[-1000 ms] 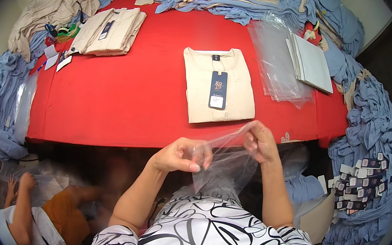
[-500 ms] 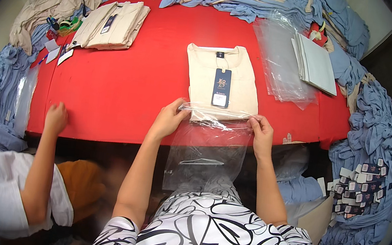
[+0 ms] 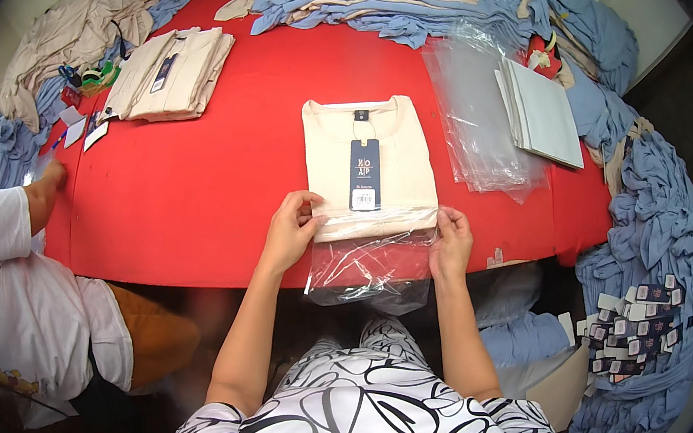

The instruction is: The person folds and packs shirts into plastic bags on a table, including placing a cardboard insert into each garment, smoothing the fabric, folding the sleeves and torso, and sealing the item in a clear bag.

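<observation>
A folded cream shirt (image 3: 411, 168) lies face up near the front edge of the table, its neckline pointing away from me. A dark blue hang tag (image 3: 365, 171) rests on its chest, looped by a cord. The shirt's near end sits inside the mouth of a clear plastic bag (image 3: 370, 267), whose rest hangs over the table edge. My left hand (image 3: 291, 231) pinches the bag's mouth at the shirt's left corner. At the right corner my right hand (image 3: 452, 245) grips the other side of the mouth between thumb and fingers.
A red-covered table (image 3: 192, 206) carries folded cream shirts (image 3: 182, 79) at left, clear bags (image 3: 478, 129) and white sheets (image 3: 545, 115) at right. Blue garments (image 3: 373, 3) line the back. Hang tags (image 3: 636, 326) lie on blue clothing at right. A co-worker's hand (image 3: 46, 180) is at far left.
Both hands, still on the bag, have worked its mouth slightly further over the shirt's near end. The bag's hanging part is shorter. The co-worker's arm has moved left. My view has shifted.
</observation>
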`<state>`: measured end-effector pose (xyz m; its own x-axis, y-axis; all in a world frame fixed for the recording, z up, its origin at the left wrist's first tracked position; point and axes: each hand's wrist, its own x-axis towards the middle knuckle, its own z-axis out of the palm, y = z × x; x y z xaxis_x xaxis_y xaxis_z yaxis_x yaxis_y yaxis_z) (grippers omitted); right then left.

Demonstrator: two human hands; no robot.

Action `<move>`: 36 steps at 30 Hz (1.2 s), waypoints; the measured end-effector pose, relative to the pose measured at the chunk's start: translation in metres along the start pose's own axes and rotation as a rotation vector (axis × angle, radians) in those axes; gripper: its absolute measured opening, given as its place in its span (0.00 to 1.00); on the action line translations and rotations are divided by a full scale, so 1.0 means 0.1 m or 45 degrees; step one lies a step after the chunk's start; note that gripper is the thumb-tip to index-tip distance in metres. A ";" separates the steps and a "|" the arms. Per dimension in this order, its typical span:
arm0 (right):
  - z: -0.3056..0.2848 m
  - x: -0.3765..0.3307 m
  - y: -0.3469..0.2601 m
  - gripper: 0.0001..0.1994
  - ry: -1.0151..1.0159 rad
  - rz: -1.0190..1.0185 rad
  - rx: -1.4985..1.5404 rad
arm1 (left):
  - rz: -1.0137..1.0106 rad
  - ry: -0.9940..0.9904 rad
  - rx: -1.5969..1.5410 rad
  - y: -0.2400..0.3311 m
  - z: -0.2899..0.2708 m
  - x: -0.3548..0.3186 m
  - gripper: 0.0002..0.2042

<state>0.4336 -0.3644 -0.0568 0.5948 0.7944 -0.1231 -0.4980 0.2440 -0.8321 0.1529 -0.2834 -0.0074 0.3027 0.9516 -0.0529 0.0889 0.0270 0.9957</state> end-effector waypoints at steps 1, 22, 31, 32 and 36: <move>0.01 0.04 -0.03 0.04 -0.009 0.033 -0.044 | 0.040 -0.005 0.068 0.04 0.00 -0.01 0.13; 0.76 1.13 -0.48 0.07 -0.511 -0.300 -1.262 | 0.126 0.283 0.276 0.06 -0.08 0.77 0.08; 1.19 1.84 -0.57 0.07 -0.818 -0.146 -1.785 | -0.147 0.162 0.506 0.42 -0.18 1.41 0.06; 1.18 1.95 -0.54 0.08 -0.928 -0.328 -1.772 | -0.006 0.098 0.643 0.41 -0.23 1.51 0.06; 1.20 2.46 -0.49 0.09 -1.352 -0.534 -1.710 | 0.031 -0.240 0.890 0.56 -0.32 1.92 0.04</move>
<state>0.5290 -0.1141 0.0188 -0.3675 0.9229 0.1147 0.7081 0.3576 -0.6088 0.1857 -0.0891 0.0403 0.4653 0.8787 -0.1066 0.6470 -0.2554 0.7185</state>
